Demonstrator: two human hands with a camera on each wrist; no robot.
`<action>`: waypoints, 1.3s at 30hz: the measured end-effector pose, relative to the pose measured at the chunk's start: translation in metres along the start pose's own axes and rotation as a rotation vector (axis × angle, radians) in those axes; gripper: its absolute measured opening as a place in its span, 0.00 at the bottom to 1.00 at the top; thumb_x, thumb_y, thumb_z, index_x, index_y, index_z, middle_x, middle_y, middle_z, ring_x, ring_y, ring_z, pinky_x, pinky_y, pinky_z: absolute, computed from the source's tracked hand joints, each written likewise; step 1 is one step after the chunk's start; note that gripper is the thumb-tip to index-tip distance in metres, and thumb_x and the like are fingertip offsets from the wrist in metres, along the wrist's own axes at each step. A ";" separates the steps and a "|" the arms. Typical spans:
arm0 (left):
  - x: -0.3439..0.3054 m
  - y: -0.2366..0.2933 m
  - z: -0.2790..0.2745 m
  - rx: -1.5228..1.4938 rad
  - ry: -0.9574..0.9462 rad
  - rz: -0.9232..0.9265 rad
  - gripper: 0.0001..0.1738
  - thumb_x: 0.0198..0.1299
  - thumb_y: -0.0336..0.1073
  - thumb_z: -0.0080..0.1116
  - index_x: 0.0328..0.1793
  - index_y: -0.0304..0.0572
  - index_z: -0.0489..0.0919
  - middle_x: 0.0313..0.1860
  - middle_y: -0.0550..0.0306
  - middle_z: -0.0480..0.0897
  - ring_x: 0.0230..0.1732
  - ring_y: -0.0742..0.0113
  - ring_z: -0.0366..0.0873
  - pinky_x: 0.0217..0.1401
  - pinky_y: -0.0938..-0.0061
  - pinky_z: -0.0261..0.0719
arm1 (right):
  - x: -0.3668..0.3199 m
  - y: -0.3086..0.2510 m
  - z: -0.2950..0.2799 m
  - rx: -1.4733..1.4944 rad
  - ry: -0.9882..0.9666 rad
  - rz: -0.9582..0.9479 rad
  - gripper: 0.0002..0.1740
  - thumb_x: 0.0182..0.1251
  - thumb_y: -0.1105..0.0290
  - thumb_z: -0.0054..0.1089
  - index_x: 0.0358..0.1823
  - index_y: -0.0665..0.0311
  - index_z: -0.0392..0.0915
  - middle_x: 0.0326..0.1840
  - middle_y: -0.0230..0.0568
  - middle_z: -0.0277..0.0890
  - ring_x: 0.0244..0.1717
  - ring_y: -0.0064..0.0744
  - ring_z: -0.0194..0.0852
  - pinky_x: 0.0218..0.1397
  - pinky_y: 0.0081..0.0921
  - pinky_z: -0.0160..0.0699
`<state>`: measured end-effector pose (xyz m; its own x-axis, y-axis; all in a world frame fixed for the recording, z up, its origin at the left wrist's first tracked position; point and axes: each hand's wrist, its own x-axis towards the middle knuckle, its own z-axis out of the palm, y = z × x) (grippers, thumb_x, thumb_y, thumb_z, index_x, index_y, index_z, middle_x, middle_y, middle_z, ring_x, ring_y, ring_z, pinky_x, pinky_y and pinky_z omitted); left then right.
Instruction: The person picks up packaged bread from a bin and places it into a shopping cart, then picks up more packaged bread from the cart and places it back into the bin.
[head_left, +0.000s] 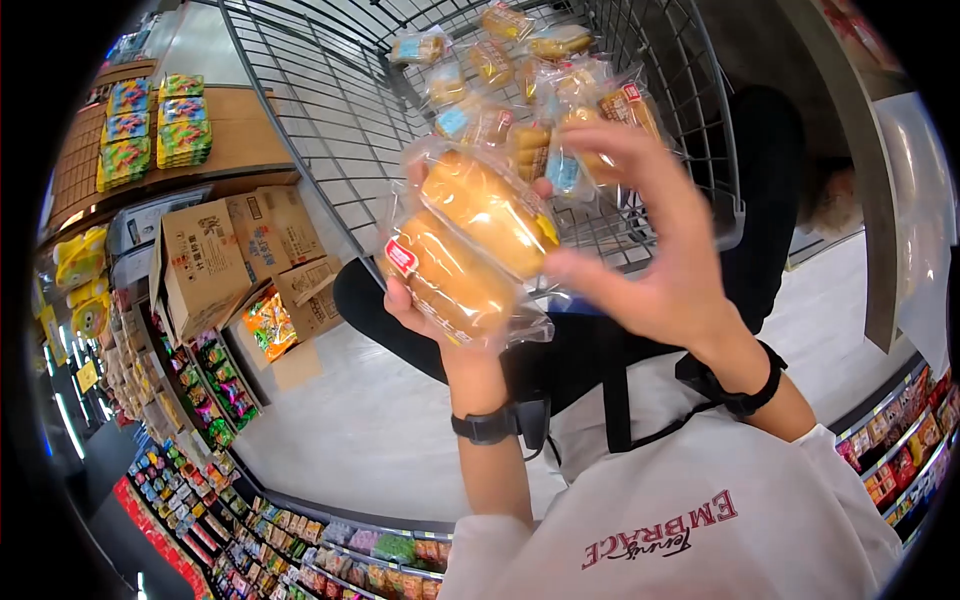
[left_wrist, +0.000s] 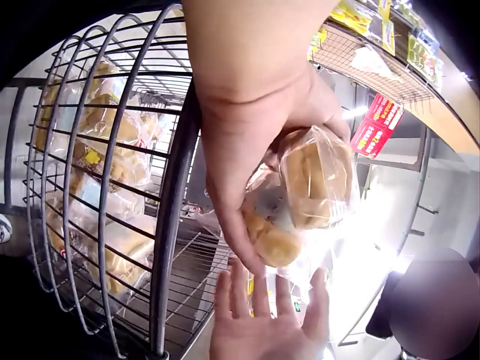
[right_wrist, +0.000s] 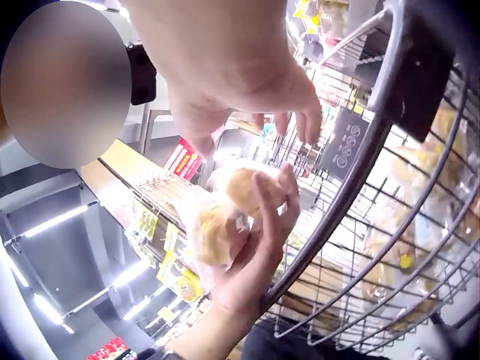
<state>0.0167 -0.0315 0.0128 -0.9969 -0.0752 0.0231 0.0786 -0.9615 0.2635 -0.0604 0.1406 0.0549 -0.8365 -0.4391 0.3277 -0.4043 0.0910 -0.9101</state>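
Two clear-wrapped bread packs lie side by side in the left hand [head_left: 420, 310], whose fingers curl round their edges. The pack with a red label [head_left: 450, 275] is nearer the body; the other bread pack [head_left: 490, 210] lies against it on the cart side. In the left wrist view the left hand [left_wrist: 262, 127] grips a wrapped bread [left_wrist: 316, 180] from above. The right hand [head_left: 660, 240] is just right of the packs, thumb and fingers spread, holding nothing. It shows spread in the right wrist view too, the right hand [right_wrist: 240, 97] above the bread [right_wrist: 251, 187].
A wire shopping cart [head_left: 320, 130] stands in front, with several wrapped breads [head_left: 490, 62] inside. Open cardboard boxes [head_left: 205, 255] and a wooden shelf [head_left: 235, 125] with bagged snacks are at the left. Stocked shelves [head_left: 340, 560] line the bottom; a grey panel [head_left: 865, 180] stands at the right.
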 end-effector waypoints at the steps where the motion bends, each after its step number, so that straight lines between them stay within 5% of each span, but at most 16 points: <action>1: 0.003 -0.004 0.007 0.181 0.122 0.063 0.56 0.50 0.66 0.60 0.82 0.60 0.48 0.78 0.36 0.52 0.76 0.33 0.53 0.67 0.33 0.67 | -0.002 -0.005 0.004 0.053 -0.139 0.115 0.40 0.48 0.61 0.76 0.63 0.65 0.69 0.60 0.49 0.71 0.60 0.43 0.73 0.62 0.33 0.72; 3: 0.006 -0.007 0.008 0.357 0.160 0.095 0.60 0.45 0.62 0.64 0.82 0.51 0.49 0.77 0.33 0.55 0.77 0.39 0.56 0.75 0.52 0.64 | -0.009 0.001 0.018 0.153 -0.195 0.177 0.41 0.48 0.66 0.76 0.66 0.64 0.66 0.60 0.49 0.72 0.59 0.42 0.74 0.59 0.30 0.77; 4: 0.007 -0.007 0.007 0.356 0.162 0.098 0.60 0.45 0.62 0.64 0.82 0.51 0.49 0.77 0.33 0.55 0.77 0.39 0.56 0.75 0.52 0.64 | -0.011 0.002 0.021 0.193 -0.183 0.202 0.41 0.49 0.68 0.75 0.66 0.63 0.65 0.59 0.50 0.72 0.59 0.40 0.75 0.58 0.30 0.79; 6: 0.006 -0.007 0.006 0.456 0.208 0.171 0.61 0.44 0.60 0.65 0.82 0.45 0.49 0.77 0.34 0.55 0.77 0.39 0.56 0.73 0.47 0.67 | -0.011 0.006 0.018 0.339 -0.167 0.373 0.42 0.49 0.71 0.74 0.67 0.64 0.64 0.59 0.49 0.73 0.59 0.36 0.75 0.58 0.29 0.79; 7: 0.004 -0.006 0.007 0.426 0.143 0.118 0.60 0.48 0.63 0.62 0.83 0.49 0.46 0.77 0.31 0.54 0.77 0.36 0.55 0.78 0.48 0.56 | -0.011 0.009 0.015 0.482 -0.142 0.545 0.42 0.49 0.74 0.73 0.68 0.65 0.63 0.59 0.49 0.73 0.59 0.33 0.74 0.58 0.29 0.79; 8: 0.004 -0.005 0.009 0.424 0.142 0.119 0.60 0.48 0.63 0.62 0.83 0.49 0.46 0.77 0.31 0.54 0.77 0.36 0.55 0.78 0.48 0.56 | -0.016 0.022 0.015 0.709 -0.075 0.558 0.38 0.51 0.77 0.66 0.68 0.66 0.63 0.59 0.45 0.74 0.59 0.28 0.73 0.60 0.29 0.76; 11: 0.005 -0.001 0.011 0.327 0.189 -0.083 0.58 0.49 0.56 0.63 0.82 0.44 0.46 0.76 0.30 0.55 0.77 0.35 0.53 0.65 0.24 0.63 | -0.011 0.034 -0.003 0.859 -0.075 0.616 0.34 0.53 0.79 0.59 0.66 0.66 0.65 0.58 0.43 0.73 0.58 0.27 0.73 0.60 0.28 0.75; 13: 0.009 -0.004 0.012 0.366 0.200 -0.100 0.57 0.49 0.55 0.64 0.81 0.42 0.48 0.75 0.30 0.57 0.76 0.34 0.55 0.61 0.21 0.65 | -0.010 0.036 -0.010 0.950 0.002 0.817 0.39 0.49 0.81 0.52 0.70 0.73 0.60 0.62 0.44 0.70 0.63 0.31 0.71 0.64 0.25 0.74; 17: 0.011 -0.010 0.016 0.470 0.201 -0.101 0.49 0.52 0.49 0.61 0.78 0.39 0.55 0.72 0.33 0.62 0.73 0.37 0.63 0.58 0.27 0.73 | -0.009 0.027 0.005 0.925 0.116 0.730 0.33 0.52 0.78 0.57 0.64 0.69 0.67 0.54 0.40 0.73 0.57 0.27 0.73 0.59 0.25 0.73; 19: 0.013 -0.013 0.013 0.496 0.200 -0.069 0.45 0.55 0.48 0.59 0.77 0.39 0.58 0.72 0.37 0.64 0.70 0.43 0.68 0.59 0.35 0.77 | -0.007 0.029 0.012 0.368 0.016 0.493 0.36 0.50 0.78 0.60 0.65 0.68 0.66 0.53 0.39 0.75 0.55 0.28 0.74 0.59 0.24 0.72; 20: 0.012 -0.013 0.014 0.497 0.199 -0.070 0.45 0.55 0.48 0.59 0.77 0.39 0.58 0.72 0.37 0.64 0.70 0.43 0.68 0.59 0.35 0.77 | -0.005 0.031 0.010 0.369 0.017 0.492 0.36 0.50 0.78 0.60 0.65 0.68 0.66 0.53 0.39 0.75 0.55 0.28 0.74 0.59 0.24 0.72; 22: 0.009 -0.017 0.019 0.374 0.242 -0.053 0.48 0.55 0.51 0.59 0.78 0.38 0.56 0.67 0.41 0.71 0.71 0.51 0.67 0.66 0.34 0.70 | 0.001 0.038 -0.006 0.476 0.101 0.390 0.35 0.48 0.79 0.62 0.63 0.67 0.67 0.52 0.38 0.76 0.54 0.28 0.75 0.60 0.25 0.72; 26: 0.010 -0.007 0.005 0.397 0.104 -0.108 0.53 0.55 0.61 0.63 0.80 0.42 0.54 0.66 0.48 0.71 0.69 0.52 0.68 0.64 0.38 0.73 | 0.005 0.046 -0.051 1.085 0.064 0.692 0.26 0.56 0.71 0.54 0.58 0.70 0.71 0.52 0.43 0.78 0.54 0.33 0.78 0.63 0.30 0.74; 29: 0.016 -0.019 0.002 0.341 0.142 -0.096 0.42 0.67 0.56 0.52 0.80 0.43 0.54 0.70 0.47 0.69 0.66 0.51 0.71 0.66 0.45 0.73 | 0.004 0.044 -0.052 1.421 -0.030 0.679 0.26 0.61 0.68 0.54 0.60 0.72 0.71 0.53 0.45 0.78 0.54 0.34 0.78 0.63 0.32 0.75; 31: 0.026 -0.027 0.020 0.396 0.183 -0.127 0.31 0.75 0.48 0.39 0.78 0.39 0.56 0.73 0.46 0.67 0.67 0.52 0.71 0.69 0.54 0.71 | -0.004 0.046 -0.044 1.348 0.007 0.629 0.26 0.68 0.61 0.53 0.62 0.72 0.70 0.55 0.46 0.77 0.55 0.33 0.78 0.63 0.31 0.74; 39: 0.041 -0.057 0.053 0.537 0.330 -0.030 0.27 0.73 0.50 0.38 0.68 0.41 0.68 0.62 0.53 0.76 0.62 0.61 0.75 0.66 0.63 0.72 | -0.012 0.031 -0.038 1.379 0.053 0.659 0.28 0.69 0.58 0.53 0.62 0.71 0.69 0.56 0.46 0.77 0.55 0.34 0.78 0.62 0.31 0.75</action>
<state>-0.0288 0.0345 0.0503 -0.9402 -0.2101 -0.2681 -0.0449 -0.7038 0.7090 -0.0768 0.1832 0.0322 -0.7482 -0.6202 -0.2357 0.6561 -0.6385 -0.4025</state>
